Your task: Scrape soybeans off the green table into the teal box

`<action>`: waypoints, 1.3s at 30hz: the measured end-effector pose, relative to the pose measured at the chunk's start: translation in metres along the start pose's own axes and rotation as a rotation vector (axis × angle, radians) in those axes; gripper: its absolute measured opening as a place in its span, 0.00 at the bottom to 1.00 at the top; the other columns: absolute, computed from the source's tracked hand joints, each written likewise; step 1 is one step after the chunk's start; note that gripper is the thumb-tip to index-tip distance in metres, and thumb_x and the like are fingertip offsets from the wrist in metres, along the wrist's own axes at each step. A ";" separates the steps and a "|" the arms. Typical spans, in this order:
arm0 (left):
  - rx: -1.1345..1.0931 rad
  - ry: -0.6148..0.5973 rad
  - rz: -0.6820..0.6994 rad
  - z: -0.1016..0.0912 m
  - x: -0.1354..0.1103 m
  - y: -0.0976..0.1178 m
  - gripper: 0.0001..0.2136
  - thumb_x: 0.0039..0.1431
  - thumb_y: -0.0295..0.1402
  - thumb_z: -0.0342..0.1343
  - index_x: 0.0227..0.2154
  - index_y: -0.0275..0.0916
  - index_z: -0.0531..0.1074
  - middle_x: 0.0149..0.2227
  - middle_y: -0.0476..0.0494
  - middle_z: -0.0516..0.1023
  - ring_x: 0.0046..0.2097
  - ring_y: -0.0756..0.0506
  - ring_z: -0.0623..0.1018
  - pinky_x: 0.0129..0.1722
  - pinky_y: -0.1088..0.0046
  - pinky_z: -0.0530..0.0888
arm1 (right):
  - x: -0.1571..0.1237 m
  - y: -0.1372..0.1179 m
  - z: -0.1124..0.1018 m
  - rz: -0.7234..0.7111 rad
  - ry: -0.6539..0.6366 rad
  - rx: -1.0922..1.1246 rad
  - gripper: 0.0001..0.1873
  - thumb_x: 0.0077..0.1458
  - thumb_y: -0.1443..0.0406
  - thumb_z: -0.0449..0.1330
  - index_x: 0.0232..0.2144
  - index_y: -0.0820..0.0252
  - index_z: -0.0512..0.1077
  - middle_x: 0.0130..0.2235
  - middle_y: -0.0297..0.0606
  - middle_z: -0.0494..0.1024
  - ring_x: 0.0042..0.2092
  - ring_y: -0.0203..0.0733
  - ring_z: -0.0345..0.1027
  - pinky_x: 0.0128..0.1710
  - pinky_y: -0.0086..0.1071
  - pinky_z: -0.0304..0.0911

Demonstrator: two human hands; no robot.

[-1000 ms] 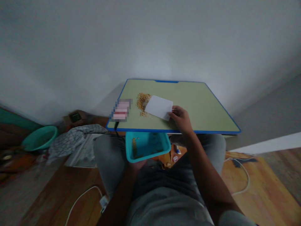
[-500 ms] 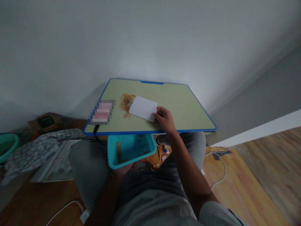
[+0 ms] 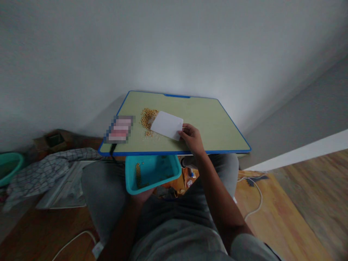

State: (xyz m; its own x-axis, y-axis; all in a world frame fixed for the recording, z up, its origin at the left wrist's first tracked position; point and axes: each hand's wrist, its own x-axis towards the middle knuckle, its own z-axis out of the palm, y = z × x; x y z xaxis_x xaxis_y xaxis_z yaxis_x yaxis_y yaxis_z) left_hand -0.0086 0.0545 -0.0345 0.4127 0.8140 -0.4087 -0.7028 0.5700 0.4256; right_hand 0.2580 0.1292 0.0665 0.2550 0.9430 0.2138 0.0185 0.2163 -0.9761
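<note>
The right hand [image 3: 192,139] pinches a white card [image 3: 166,125] beside small grains [image 3: 146,117] (beans, perhaps); the left hand [image 3: 141,197] holds a tub [image 3: 156,172].

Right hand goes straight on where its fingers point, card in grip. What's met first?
Likely the beans: the right hand points left over the table, and the card leads, its far edge beside them. Contact there is hard to tell.

A white card [image 3: 167,125] borders loose tan beans [image 3: 146,116]; a turquoise tub [image 3: 156,169] holds more.
</note>
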 end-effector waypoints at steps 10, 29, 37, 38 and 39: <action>0.063 -0.102 -0.015 -0.020 0.005 0.001 0.33 0.70 0.66 0.39 0.53 0.56 0.84 0.67 0.55 0.80 0.82 0.40 0.45 0.79 0.43 0.44 | -0.001 0.001 -0.001 0.008 -0.009 -0.009 0.22 0.48 0.51 0.72 0.43 0.52 0.74 0.35 0.36 0.81 0.36 0.45 0.74 0.37 0.38 0.69; 0.209 0.156 0.090 0.055 -0.032 0.003 0.31 0.72 0.58 0.44 0.67 0.49 0.74 0.66 0.46 0.81 0.78 0.25 0.61 0.71 0.28 0.65 | -0.004 0.000 0.001 -0.008 0.021 0.022 0.20 0.46 0.55 0.72 0.41 0.54 0.76 0.33 0.34 0.81 0.34 0.43 0.74 0.34 0.35 0.68; 0.241 0.360 0.113 0.110 -0.053 0.001 0.36 0.72 0.57 0.37 0.69 0.39 0.70 0.63 0.35 0.83 0.71 0.23 0.73 0.60 0.28 0.77 | -0.003 0.004 -0.001 -0.026 -0.009 -0.014 0.19 0.48 0.53 0.71 0.41 0.54 0.76 0.35 0.36 0.83 0.35 0.43 0.76 0.35 0.35 0.71; 0.244 0.355 0.111 0.108 -0.053 0.001 0.36 0.72 0.57 0.38 0.69 0.39 0.71 0.62 0.36 0.84 0.71 0.22 0.73 0.59 0.28 0.77 | -0.002 0.005 -0.001 -0.029 -0.009 -0.020 0.20 0.48 0.53 0.71 0.40 0.54 0.76 0.35 0.36 0.82 0.35 0.43 0.76 0.34 0.35 0.71; 0.250 0.352 0.114 0.106 -0.052 0.001 0.36 0.72 0.57 0.38 0.69 0.39 0.71 0.62 0.36 0.84 0.70 0.22 0.74 0.59 0.28 0.77 | -0.002 0.005 -0.001 -0.030 -0.007 -0.023 0.20 0.48 0.53 0.71 0.40 0.54 0.76 0.34 0.36 0.82 0.35 0.43 0.76 0.34 0.35 0.71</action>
State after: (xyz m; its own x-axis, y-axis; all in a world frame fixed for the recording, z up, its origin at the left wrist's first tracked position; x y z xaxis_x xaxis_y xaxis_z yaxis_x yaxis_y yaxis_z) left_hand 0.0307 0.0244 0.0729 0.0884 0.8103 -0.5793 -0.5525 0.5238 0.6483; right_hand 0.2583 0.1281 0.0610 0.2475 0.9378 0.2434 0.0488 0.2388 -0.9698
